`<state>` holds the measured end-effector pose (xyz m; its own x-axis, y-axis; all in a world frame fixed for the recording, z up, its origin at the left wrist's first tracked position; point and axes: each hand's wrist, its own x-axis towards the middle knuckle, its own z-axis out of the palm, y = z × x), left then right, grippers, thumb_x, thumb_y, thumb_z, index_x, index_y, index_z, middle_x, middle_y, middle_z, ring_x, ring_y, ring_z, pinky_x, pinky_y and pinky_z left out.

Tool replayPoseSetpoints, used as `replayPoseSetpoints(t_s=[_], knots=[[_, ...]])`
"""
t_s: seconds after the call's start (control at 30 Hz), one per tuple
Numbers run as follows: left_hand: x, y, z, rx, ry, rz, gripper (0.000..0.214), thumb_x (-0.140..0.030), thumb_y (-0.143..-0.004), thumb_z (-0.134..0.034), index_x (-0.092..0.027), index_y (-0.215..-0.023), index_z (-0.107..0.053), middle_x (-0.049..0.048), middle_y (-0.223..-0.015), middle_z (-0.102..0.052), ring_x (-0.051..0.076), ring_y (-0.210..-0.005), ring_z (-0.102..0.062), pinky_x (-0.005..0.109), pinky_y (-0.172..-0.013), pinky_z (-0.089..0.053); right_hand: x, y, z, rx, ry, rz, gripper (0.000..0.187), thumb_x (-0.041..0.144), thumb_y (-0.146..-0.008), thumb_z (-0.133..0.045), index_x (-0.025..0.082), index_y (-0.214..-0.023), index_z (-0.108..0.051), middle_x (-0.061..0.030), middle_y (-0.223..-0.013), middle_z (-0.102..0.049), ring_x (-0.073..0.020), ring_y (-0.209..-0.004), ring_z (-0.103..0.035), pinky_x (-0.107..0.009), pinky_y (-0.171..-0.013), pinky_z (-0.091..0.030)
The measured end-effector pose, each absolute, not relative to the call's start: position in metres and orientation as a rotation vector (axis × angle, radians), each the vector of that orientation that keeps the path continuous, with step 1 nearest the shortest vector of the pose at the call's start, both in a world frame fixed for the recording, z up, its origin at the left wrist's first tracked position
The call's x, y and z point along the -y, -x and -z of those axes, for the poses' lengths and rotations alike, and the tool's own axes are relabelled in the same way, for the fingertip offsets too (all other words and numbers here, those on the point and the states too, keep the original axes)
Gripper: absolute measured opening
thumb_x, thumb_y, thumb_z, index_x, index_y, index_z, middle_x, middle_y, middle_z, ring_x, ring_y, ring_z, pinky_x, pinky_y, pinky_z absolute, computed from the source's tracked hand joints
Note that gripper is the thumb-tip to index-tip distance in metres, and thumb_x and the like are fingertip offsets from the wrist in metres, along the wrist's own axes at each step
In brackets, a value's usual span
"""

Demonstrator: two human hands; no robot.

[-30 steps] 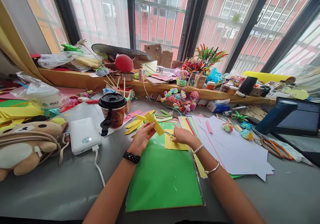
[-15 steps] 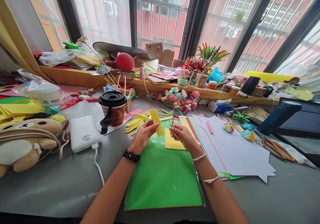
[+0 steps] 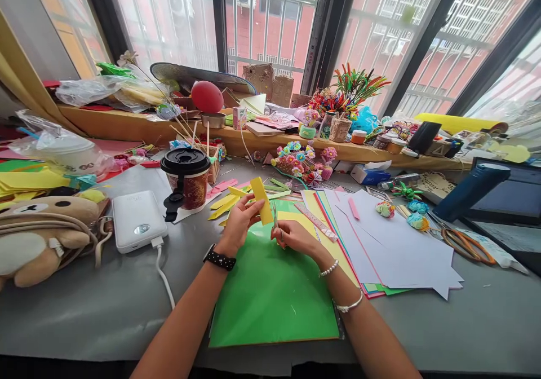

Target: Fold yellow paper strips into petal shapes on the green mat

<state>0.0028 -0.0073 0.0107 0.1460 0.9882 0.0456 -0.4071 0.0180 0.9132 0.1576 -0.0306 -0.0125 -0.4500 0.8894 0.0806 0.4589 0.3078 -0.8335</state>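
Left grip: thumb and fingers clamped on a yellow paper strip, which is raised and tilted above the near sheets. Right grip: closed around small scissors, blades pointing up beside the strip's lower right edge; whether blade and paper touch cannot be told.

Beneath the hands: one green sheet, lying on the grey surface. Partly behind the right grip: one yellow sheet, with a pale ruler at its right.

To the left, beyond the left grip: loose yellow strips, fanned; one lidded cup, upright; one white power bank, cable attached; one plush bear, cord across it.

To the right: white sheets, overlapping; orange-handled scissors.
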Motion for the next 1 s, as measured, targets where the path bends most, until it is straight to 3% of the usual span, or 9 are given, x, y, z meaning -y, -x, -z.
replayPoseSetpoints(t_s=[0.23, 0.7, 1.0], knots=[[0.0075, -0.0032, -0.0114, -0.771, -0.995, -1.192, 0.042, -0.015, -0.057, -0.067, -0.018, -0.094, -0.048, -0.0006, -0.074, -0.061, 0.01, -0.069, -0.059, 0.02, -0.063, -0.047, 0.0284, -0.1547, 0.0104, 2.01, 1.271, -1.041, 0.059, 0.066, -0.071, -0.028, 0.013, -0.071, -0.055, 0.0022, -0.049, -0.048, -0.0079, -0.046, -0.044, -0.019, -0.046, -0.033], [0.0059, -0.0026, -0.0106, -0.836, -0.868, -1.276, 0.043, -0.016, -0.058, -0.068, -0.016, -0.094, -0.047, 0.0031, -0.079, -0.063, 0.01, -0.063, -0.06, 0.019, -0.059, -0.047, 0.03, -0.1529, 0.0089, 2.069, 1.232, -1.022, 0.054, 0.062, -0.072, -0.035, 0.013, -0.069, -0.056, 0.0019, -0.049, -0.048, -0.0078, -0.045, -0.045, -0.018, -0.045, -0.032], [0.0081, -0.0051, -0.0124, -0.821, -0.91, -1.298, 0.041, -0.016, -0.058, -0.068, -0.015, -0.092, -0.045, 0.0006, -0.071, -0.061, 0.009, -0.062, -0.059, 0.018, -0.059, -0.046, 0.0304, -0.1531, 0.0073, 2.083, 1.226, -1.025, 0.053, 0.061, -0.073, -0.035, 0.013, -0.066, -0.057, 0.0022, -0.045, -0.048, -0.0075, -0.044, -0.044, -0.018, -0.045, -0.032]])
